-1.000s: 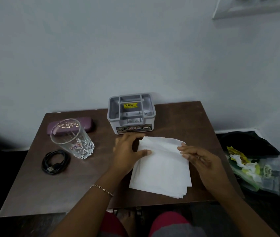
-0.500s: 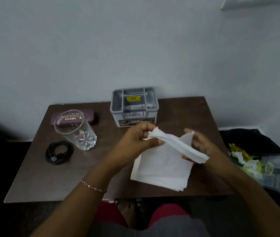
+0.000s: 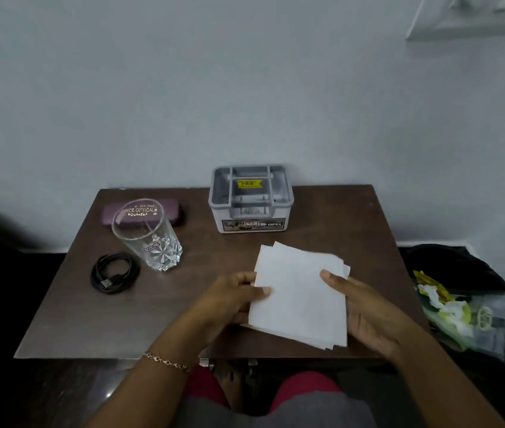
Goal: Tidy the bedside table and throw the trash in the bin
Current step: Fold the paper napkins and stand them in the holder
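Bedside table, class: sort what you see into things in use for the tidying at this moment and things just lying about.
In use:
left hand
right hand
stack of white tissues, held at both sides
bin with trash

Lying about:
glass
purple spectacle case
coiled black cable
grey organiser box

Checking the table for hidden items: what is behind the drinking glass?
A purple glasses case lies behind the glass, near the wall. Its gold lettering shows through the glass, but the case's middle is covered by it, so whether the two touch cannot be told.
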A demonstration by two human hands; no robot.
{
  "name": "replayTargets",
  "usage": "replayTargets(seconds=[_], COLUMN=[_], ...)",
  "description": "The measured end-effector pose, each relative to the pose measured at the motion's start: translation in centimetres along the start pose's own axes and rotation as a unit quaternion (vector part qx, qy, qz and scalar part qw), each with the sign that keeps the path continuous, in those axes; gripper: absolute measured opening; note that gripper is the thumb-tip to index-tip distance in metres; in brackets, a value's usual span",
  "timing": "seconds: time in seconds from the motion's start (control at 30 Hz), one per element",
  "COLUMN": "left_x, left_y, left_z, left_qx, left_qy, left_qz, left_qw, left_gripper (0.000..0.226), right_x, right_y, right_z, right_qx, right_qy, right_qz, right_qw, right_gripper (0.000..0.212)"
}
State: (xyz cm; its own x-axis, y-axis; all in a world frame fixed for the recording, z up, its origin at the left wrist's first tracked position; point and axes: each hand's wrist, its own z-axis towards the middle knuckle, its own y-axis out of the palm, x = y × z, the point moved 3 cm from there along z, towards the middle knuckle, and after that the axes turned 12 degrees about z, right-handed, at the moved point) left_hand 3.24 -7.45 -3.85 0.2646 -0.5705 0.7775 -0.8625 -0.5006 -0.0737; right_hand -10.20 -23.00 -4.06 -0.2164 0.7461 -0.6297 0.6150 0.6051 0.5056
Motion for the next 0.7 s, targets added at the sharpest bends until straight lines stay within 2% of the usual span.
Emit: replayTargets(seconds=[0.07, 0.13, 0.23, 0.4, 0.57, 0.63, 0.7], left_x=[-0.1, 0.9, 2.4, 0.9, 0.0, 1.2, 2.6], left_y=[-0.5, -1.1, -1.5, -0.8, -0.9, -1.0, -1.2], left_z=[0.3, 0.2, -0.7, -1.1, -1.2, -1.8, -2.8], left_qx=[0.021, 0.014, -0.01, -0.032, -0.028, -0.027, -0.028], left_qy=[0.017, 0.069, 0.127, 0.109, 0.1, 0.141, 0.182], left_qz=[-0.004, -0.025, -0.076, -0.073, -0.031, -0.012, -0.007], left_qw=[1.0, 0.997, 0.989, 0.991, 0.994, 0.99, 0.983], left_gripper=[0.034, 0.036, 0.045, 0.068, 0.102, 0.1, 0.087], right_x=[-0.4, -1.6, -3.0, -0.7, 1.0, 0.4, -1.1], right_y=[0.2, 0.7, 1.7, 2.1, 1.4, 1.4, 2.0], right_z=[0.0, -0.4, -1.5, -1.7, -0.2, 0.1, 0.2], right_qx=[-0.001, -0.022, -0.054, -0.026, -0.006, -0.023, -0.067], right_qy=[-0.012, -0.044, -0.058, 0.039, 0.044, 0.03, 0.0], right_qz=[-0.031, -0.022, 0.077, 0.133, 0.084, 0.039, 0.032], right_qw=[0.999, 0.999, 0.994, 0.99, 0.996, 0.999, 0.997], right_gripper=[0.039, 0.039, 0.043, 0.049, 0.043, 0.047, 0.047])
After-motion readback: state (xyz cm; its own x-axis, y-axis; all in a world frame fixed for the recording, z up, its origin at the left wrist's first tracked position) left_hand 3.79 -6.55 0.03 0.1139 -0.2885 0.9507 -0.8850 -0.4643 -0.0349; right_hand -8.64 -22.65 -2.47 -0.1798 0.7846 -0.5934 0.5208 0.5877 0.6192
